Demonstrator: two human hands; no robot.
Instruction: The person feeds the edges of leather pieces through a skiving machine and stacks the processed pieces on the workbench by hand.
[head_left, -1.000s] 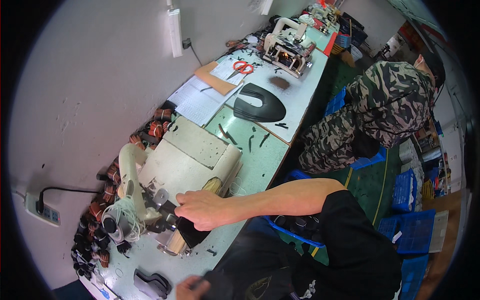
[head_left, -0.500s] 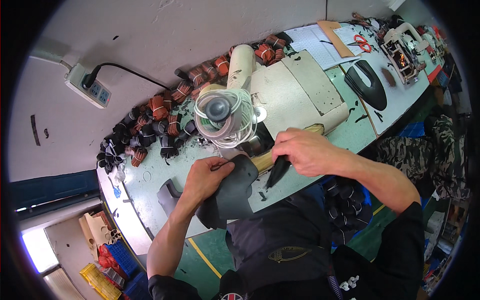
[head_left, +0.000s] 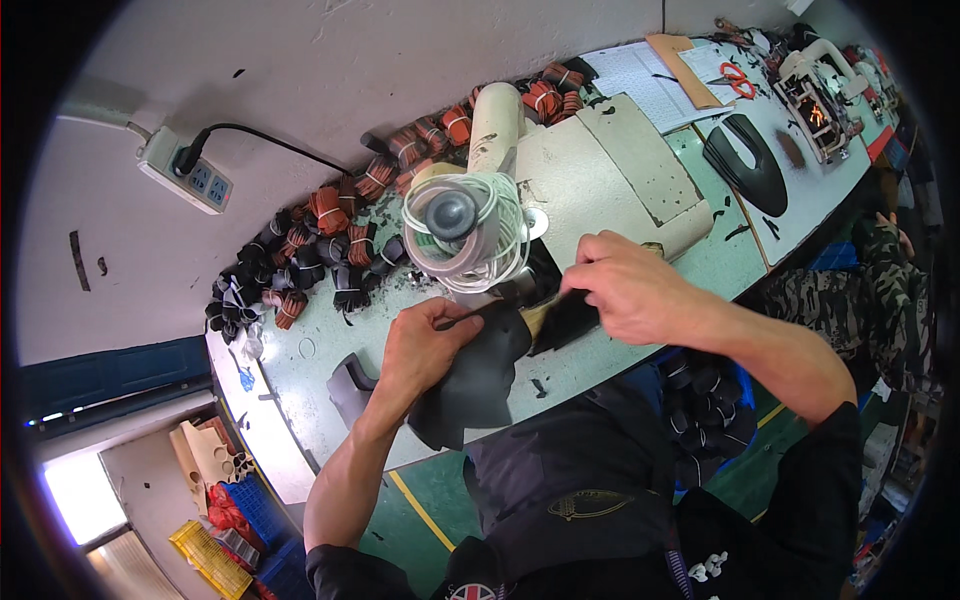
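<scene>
My left hand [head_left: 428, 345] pinches the upper edge of a dark grey, leather-like sheet [head_left: 470, 380] between thumb and fingers. The sheet hangs over the near table edge, in front of a cream machine [head_left: 575, 180]. My right hand [head_left: 630, 290] is closed on a black, flexible piece [head_left: 568, 326], which covers much of the yellowish bar [head_left: 538, 318] at the machine's front. Both hands are close to the machine's dark metal part [head_left: 522, 287]. A smaller curved grey piece [head_left: 350, 385] lies on the table left of my left hand.
A coil of white cord [head_left: 515, 245] sits around a round holder on the machine. Tied orange and black bundles [head_left: 330, 210] line the wall. A black looped part [head_left: 748, 165], orange scissors [head_left: 738, 80] and papers [head_left: 640, 85] lie at right. Another person in camouflage clothing [head_left: 830, 300] is beyond.
My right hand has shifted right and up slightly, bringing the black piece across the yellowish bar. My left hand keeps its hold on the grey sheet. The whole view has shifted a little.
</scene>
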